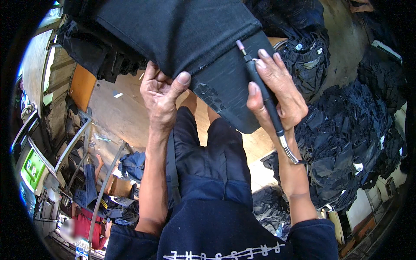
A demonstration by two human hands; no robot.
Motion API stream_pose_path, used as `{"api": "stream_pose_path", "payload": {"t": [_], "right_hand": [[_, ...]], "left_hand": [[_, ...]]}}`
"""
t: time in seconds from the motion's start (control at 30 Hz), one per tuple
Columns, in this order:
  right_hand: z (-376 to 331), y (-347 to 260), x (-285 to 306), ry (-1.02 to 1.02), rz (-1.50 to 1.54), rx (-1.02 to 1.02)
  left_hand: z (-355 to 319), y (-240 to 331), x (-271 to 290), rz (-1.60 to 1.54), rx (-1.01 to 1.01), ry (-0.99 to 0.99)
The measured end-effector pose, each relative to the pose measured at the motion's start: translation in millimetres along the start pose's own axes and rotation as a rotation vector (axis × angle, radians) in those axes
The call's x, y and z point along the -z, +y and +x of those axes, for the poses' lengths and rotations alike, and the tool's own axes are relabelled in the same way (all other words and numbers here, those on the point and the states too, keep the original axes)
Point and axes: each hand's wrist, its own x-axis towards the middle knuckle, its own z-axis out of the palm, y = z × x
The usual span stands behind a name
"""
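Right hand point(284, 93) grips slim tool point(264, 93), long axis slanting, tip up-left; left hand point(162, 97) pinches cloth point(195, 37)

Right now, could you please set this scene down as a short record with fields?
Left hand: holds the near edge of a dark garment
Right hand: grips a black pen-shaped tool
Tool tip: pinkish, near the garment's hem; contact unclear
Support: dark, scuffed board under the garment
Right side: large heap of dark cloth
Lower left: another person in red
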Motion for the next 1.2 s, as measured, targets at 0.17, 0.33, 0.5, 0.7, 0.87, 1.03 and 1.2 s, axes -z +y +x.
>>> {"api": "stream_pose_path", "payload": {"t": [0.17,0.33,0.5,0.7,0.87,1.03,1.2], "right_hand": [[-0.7,-0.3,-2.0,-0.01,0.008,0.033],[1.0,-1.3,-0.2,-0.039,0.023,0.05],[1.5,-3.1,-0.7,-0.081,0.04,0.1],[1.9,-3.6,-2.7,-0.112,0.088,0.13],[3.2,-3.9,-1.4,-0.145,0.103,0.143],[3.9,-2.5,-0.2,-0.071,0.074,0.087],[2.1,-0.4,-0.4,-0.018,0.044,0.044]], "left_hand": [[-0.2,-0.3,1.8,-0.007,0.013,-0.015],[-0.1,-2.5,0.8,-0.004,-0.01,-0.004],[0.5,-1.1,2.4,0.002,-0.01,-0.015],[-0.1,-3.5,0.6,-0.003,-0.024,0.008],[0.7,-3.5,1.9,0.018,-0.021,-0.018],[1.2,-1.9,2.6,0.025,-0.014,-0.028],[0.7,-1.8,1.1,0.004,-0.005,-0.026]]}}
